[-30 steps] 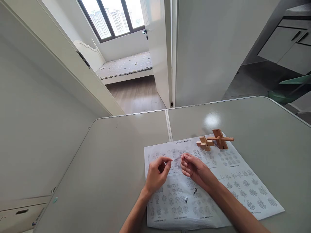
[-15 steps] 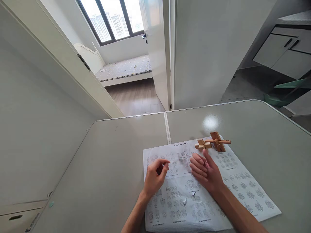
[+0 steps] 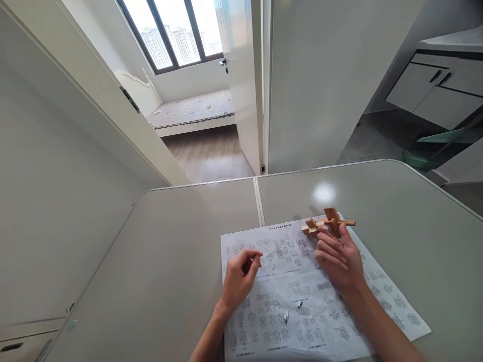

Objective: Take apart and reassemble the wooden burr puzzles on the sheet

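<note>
Grey tabletop, bed beyond at eleven o'clock. Our left hand curled above printed sheet, closure unclear; right hand, thumb and fingers parted, by wooden pieces at sheet's one o'clock.

Tabletop was grey, far corners rounded; a creased printed sheet lay on it, covering part of the pale seam.

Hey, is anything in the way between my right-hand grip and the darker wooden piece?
Nothing visible stands in the way. The right-hand grip overlaps the near side of the darker wooden piece in this view; whether they touch can't be told. The paler wooden piece sits just left.
</note>
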Motion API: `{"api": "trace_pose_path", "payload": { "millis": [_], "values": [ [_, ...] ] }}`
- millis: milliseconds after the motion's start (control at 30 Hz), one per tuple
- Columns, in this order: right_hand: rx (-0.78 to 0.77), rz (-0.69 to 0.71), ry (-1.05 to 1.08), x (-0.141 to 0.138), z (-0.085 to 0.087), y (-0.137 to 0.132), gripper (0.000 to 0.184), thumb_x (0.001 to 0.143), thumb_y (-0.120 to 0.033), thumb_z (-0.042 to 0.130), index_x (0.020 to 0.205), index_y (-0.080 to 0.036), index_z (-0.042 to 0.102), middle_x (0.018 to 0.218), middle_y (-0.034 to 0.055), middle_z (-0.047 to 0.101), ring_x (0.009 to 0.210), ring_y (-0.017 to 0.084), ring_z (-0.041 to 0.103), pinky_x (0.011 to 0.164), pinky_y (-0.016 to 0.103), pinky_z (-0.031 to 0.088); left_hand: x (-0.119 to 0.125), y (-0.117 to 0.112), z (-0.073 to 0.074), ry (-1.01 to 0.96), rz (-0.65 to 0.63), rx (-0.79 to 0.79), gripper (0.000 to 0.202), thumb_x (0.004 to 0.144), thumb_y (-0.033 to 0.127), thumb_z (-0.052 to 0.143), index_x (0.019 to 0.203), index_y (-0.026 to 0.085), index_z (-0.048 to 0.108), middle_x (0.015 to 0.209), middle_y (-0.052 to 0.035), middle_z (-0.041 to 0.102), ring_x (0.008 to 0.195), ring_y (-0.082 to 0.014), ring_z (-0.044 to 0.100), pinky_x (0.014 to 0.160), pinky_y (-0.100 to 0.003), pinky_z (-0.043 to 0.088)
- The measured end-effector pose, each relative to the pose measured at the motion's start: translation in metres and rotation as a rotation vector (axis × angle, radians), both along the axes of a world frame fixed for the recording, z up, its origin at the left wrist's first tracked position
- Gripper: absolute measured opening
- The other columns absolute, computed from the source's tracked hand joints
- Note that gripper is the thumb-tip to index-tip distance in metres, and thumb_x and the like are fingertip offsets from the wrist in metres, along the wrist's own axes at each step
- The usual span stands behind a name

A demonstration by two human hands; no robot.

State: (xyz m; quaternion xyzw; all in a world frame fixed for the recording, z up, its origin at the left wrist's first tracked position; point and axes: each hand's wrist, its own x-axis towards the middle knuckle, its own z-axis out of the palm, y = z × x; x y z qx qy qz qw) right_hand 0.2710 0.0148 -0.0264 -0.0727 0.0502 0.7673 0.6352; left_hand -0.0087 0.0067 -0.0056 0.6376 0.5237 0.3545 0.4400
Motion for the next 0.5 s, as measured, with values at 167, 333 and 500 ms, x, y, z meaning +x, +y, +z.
{"api": "trace_pose_path", "payload": {
  "millis": [167, 333, 500],
  "values": [
    [0.04, -0.02, 0.088, 0.008, -0.0031, 0.0019, 0.021, 0.114, -0.04, 0.047, 0.107, -0.023, 0.056, 0.056, -0.0094, 0.052, 0.034, 0.005, 0.037, 0.029, 0.009, 0.036, -0.0003, 0.0001, 0.0009, 0.017, -0.011, 0.008, 0.025, 0.101, 0.037, 0.056, 0.099, 0.019, 0.073, 0.075, -0.0018, 0.068, 0.054, -0.01, 0.046, 0.051, -0.022, 0.039],
    [0.038, -0.02, 0.009, 0.0081, -0.0087, 0.0025, 0.016, 0.115, -0.031, 0.047, 0.106, -0.023, 0.058, 0.051, -0.012, 0.046, 0.03, 0.003, 0.03, 0.027, 0.006, 0.03, -0.0009, 0.0001, -0.0007, 0.021, -0.007, 0.023, 0.025, 0.101, 0.037, 0.056, 0.099, 0.019, 0.074, 0.075, -0.0022, 0.069, 0.054, -0.0102, 0.048, 0.049, -0.021, 0.039],
    [0.032, -0.098, -0.258, 0.0051, -0.0043, 0.0029, 0.014, 0.11, -0.034, 0.06, 0.101, -0.023, 0.062, 0.049, -0.0133, 0.041, 0.029, 0.002, 0.02, 0.025, 0.008, 0.024, -0.0009, -0.0001, -0.0018, 0.03, -0.005, 0.015, 0.024, 0.1, 0.037, 0.057, 0.098, 0.019, 0.073, 0.075, -0.0012, 0.07, 0.053, -0.0104, 0.048, 0.052, -0.022, 0.04]
  ]
}}
